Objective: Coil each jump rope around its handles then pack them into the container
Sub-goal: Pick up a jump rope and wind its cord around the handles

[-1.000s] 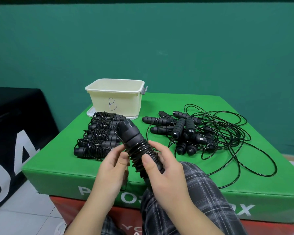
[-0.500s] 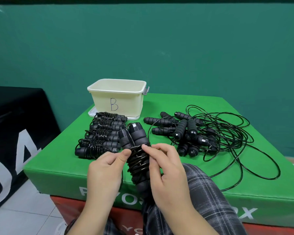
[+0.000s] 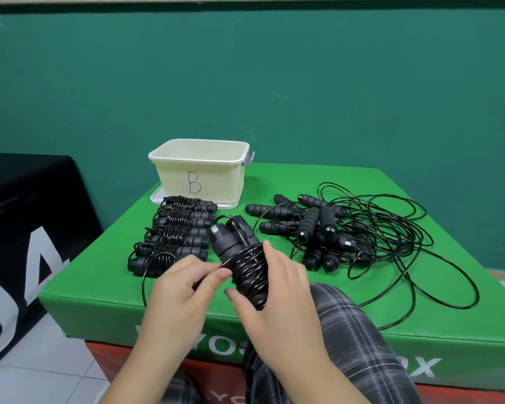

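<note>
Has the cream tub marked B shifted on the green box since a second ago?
No. The tub sits in the same spot beside the coiled ropes.

Teal wall [image 3: 245, 83], seemingly tiled floor [image 3: 41, 374]

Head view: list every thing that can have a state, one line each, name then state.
Cream plastic container marked B: open, upright, no rope visible inside.
Black jump rope in hand: cord coiled round its paired handles.
Row of black coiled jump ropes: wound, lying on the green padded box.
Pile of black uncoiled jump ropes: loose, tangled.
Left hand: pinches the cord.
Right hand: grips the coiled handles.
</note>
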The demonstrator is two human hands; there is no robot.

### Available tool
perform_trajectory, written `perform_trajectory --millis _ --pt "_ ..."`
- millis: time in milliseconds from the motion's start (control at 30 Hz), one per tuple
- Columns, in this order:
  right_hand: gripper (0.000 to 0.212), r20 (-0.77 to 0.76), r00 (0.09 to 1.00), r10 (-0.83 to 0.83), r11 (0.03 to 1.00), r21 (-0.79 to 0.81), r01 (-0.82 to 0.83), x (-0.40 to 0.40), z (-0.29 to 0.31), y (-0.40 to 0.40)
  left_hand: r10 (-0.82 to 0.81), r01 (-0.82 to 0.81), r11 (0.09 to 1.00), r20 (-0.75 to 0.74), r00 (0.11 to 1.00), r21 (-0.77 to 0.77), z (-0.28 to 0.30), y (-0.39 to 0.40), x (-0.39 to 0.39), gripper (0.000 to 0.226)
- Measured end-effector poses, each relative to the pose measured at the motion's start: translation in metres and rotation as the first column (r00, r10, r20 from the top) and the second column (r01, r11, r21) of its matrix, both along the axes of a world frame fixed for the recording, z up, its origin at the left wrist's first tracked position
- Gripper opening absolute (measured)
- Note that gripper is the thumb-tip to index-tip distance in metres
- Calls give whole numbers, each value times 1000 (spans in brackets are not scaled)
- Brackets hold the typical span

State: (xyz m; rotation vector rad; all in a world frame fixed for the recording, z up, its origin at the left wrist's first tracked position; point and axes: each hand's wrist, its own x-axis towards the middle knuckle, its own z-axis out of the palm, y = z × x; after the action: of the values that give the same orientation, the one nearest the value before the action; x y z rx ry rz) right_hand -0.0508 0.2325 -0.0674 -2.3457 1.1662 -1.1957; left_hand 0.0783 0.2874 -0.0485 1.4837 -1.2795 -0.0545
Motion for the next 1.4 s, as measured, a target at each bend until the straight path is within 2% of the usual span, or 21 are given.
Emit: perform_trajectory --millis 133,233,300,400,433,500,567,600,667,767,867,967,1067,1133,1200,1267,1333,1400 --pt "73 100 990 96 991 87 -105 -4 4 0 -109 107 994 -40 993 -33 -3 0 0 19" --pt "58 139 975 172 976 107 -188 -5 6 1 -87 79 993 -98 991 -85 -5 -1 2 12" --pt "52 197 953 231 948 176 -266 -6 7 4 -72 52 993 -202 977 -102 -8 -2 1 9" --pt "51 341 890 304 882 253 -398 -7 8 5 -77 37 992 -354 932 -121 -10 -5 2 19" --pt "51 366 871 327 863 260 -433 -8 8 5 -94 46 990 -391 915 -131 -11 -6 2 26" --pt "50 376 847 375 835 261 -485 -9 10 6 -141 98 988 -436 889 -119 -15 -7 4 58" --pt "48 362 834 417 810 267 -522 -10 11 8 -187 192 981 -432 883 -31 -21 -6 4 89" --pt "47 355 831 428 803 273 -530 -10 12 8 -220 250 968 -433 874 11 -22 -5 4 95" --pt "47 348 835 426 802 282 -526 -11 12 6 -268 314 949 -437 858 35 -21 -4 3 86" --pt "48 294 864 410 848 227 -480 -9 11 5 -201 225 974 -350 915 27 -13 -4 5 69" --pt "43 234 907 349 934 -4 -358 -5 7 6 -61 68 997 -235 970 24 -3 -2 2 59" --pt "40 244 929 277 955 -178 -238 -2 1 4 -1 4 1000 -205 979 13 3 -1 -2 51" --pt "44 269 934 236 967 -159 -199 -2 -2 1 11 -9 1000 -183 983 13 5 0 -6 36" --pt "44 250 943 221 974 -98 -203 -2 1 2 20 -17 1000 -171 985 17 6 0 -6 25" --pt "47 203 955 217 975 -8 -220 -3 5 3 15 -16 1000 -153 988 -5 6 1 -7 24" --pt "65 118 975 187 978 71 -197 -2 6 2 -19 15 999 -128 992 -36 7 2 -6 19" --pt "87 67 991 112 992 57 -116 0 5 0 -49 43 997 -94 994 -59 8 3 -6 18" --pt "97 43 998 40 999 19 -40 2 3 0 -87 80 994 -102 991 -72 8 4 -6 4"
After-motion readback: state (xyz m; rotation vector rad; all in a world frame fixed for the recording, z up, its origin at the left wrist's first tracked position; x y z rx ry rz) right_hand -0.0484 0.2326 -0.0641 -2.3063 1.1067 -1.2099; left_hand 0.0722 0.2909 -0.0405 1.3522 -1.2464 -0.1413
